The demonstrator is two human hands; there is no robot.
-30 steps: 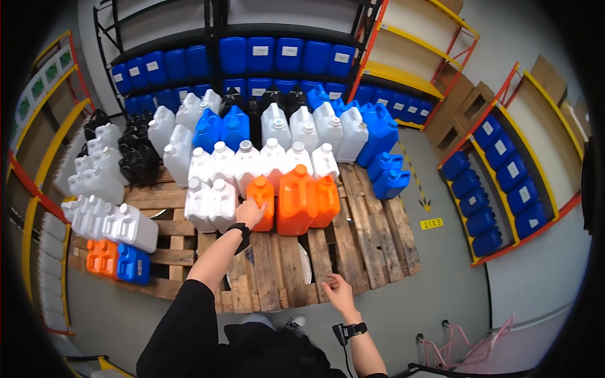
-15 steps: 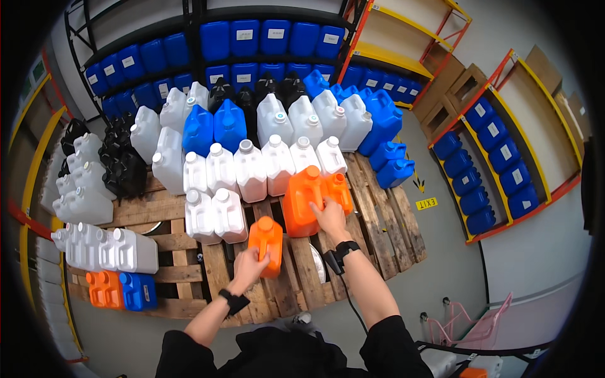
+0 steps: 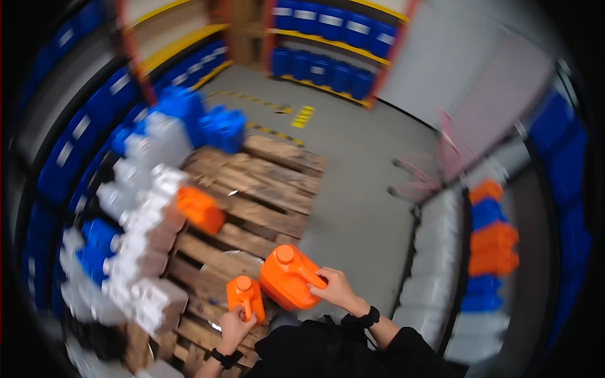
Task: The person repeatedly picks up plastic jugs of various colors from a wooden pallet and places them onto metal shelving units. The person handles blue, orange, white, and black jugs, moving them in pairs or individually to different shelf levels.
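Note:
In my left hand [image 3: 234, 327] is a small orange jerrycan [image 3: 242, 291], its handle wrapped by my fingers. A larger orange jerrycan [image 3: 277, 278] hangs from my right hand [image 3: 338, 291], which is closed round its handle. Both cans are close together in front of my body, at the near edge of the wooden pallet [image 3: 271, 183]. Another orange jerrycan [image 3: 200, 211] stands farther off on the pallet, beside a row of white jerrycans [image 3: 151, 236]. The picture is smeared by motion, most of all toward the left.
Blue jerrycans [image 3: 224, 128] stand at the pallet's far end. On the right, a low rack holds white jerrycans [image 3: 432, 252] and orange jerrycans [image 3: 495, 247]. A pink trolley [image 3: 419, 179] is on the grey floor [image 3: 353, 170]. Shelves of blue jerrycans [image 3: 331, 25] line the back.
My view has swung to the right. The larger orange jerrycan has come off its place on the pallet in my right hand, and the small one has moved along with my left hand.

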